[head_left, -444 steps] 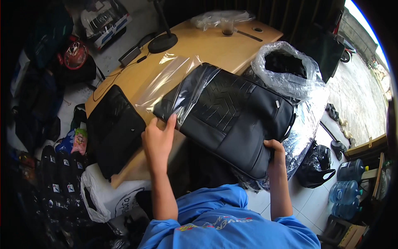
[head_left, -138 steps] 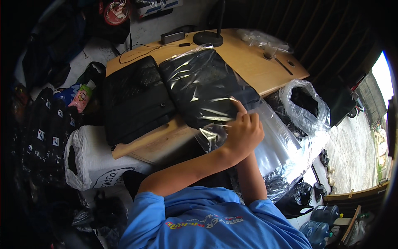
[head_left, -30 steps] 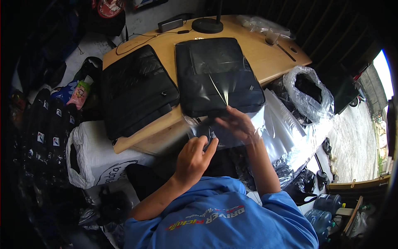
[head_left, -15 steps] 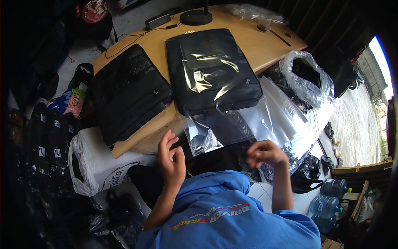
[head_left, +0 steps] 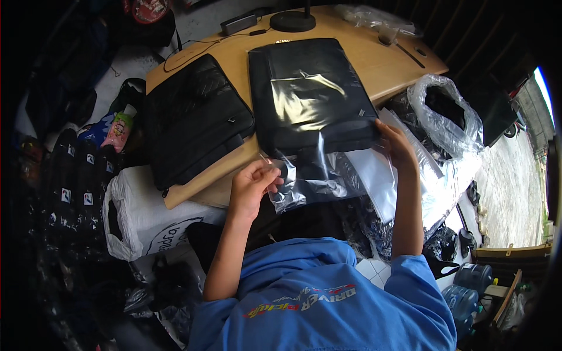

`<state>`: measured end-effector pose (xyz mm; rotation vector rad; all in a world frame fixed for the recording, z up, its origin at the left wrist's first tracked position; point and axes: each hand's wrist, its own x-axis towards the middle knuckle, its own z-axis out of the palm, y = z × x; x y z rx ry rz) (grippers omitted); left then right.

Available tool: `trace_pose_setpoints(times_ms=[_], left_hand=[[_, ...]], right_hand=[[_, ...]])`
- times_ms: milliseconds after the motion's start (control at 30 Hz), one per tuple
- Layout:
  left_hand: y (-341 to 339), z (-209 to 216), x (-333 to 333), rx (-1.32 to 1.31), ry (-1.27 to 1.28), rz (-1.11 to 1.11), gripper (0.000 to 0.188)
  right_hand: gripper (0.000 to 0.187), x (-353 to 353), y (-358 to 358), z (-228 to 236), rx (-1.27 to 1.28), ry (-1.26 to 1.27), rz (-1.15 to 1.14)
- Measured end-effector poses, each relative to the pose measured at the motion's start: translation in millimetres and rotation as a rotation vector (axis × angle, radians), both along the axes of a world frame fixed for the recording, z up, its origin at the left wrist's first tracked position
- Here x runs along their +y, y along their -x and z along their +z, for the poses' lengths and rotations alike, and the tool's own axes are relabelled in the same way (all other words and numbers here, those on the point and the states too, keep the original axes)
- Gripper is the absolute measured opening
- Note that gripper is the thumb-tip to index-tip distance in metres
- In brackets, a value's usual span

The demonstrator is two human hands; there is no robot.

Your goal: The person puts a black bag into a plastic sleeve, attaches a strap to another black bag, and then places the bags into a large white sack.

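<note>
Uneven pull could tear the clear sleeve (head_left: pixel 322 182): left hand (head_left: pixel 252 187) pinches its edge; right hand (head_left: pixel 400 146), grip unclear, meets the wrapped black bag (head_left: pixel 310 131).

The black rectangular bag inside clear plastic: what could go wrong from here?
The thin clear plastic sleeve might tear or stretch, as the left hand pinches its loose end. The black rectangular bag could tip or slide, since its lower end appears to overhang the light-brown wooden desk. The black textured bag beside it could be nudged off, as it lies near the desk's front edge.
</note>
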<state>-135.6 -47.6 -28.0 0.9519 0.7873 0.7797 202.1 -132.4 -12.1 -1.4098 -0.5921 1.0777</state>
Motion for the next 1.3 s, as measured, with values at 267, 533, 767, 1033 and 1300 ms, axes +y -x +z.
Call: trace_pose_setpoints(times_ms=[267, 533, 767, 1033, 1300], left_hand=[[20, -3, 6, 0.034, 0.018, -0.096, 0.027], [-18, -1, 24, -0.174, 0.174, -0.195, 0.033], [-37, -3, 4, -0.250, 0.165, -0.206, 0.029], [-54, 30, -12, -0.335, -0.024, -0.285, 0.037], [-52, 74, -33, -0.428, -0.327, -0.258, 0.042]], right_hand=[[0.032, 4, -3, -19, 0.159, -0.147, 0.058], [0.025, -12, 11, -4, 0.173, -0.285, 0.048], [0.028, -55, 26, -11, 0.243, -0.420, -0.133], [0.023, -89, 17, -53, 0.314, -0.526, -0.186], [0.052, -87, 22, -51, 0.327, -0.361, -0.463]])
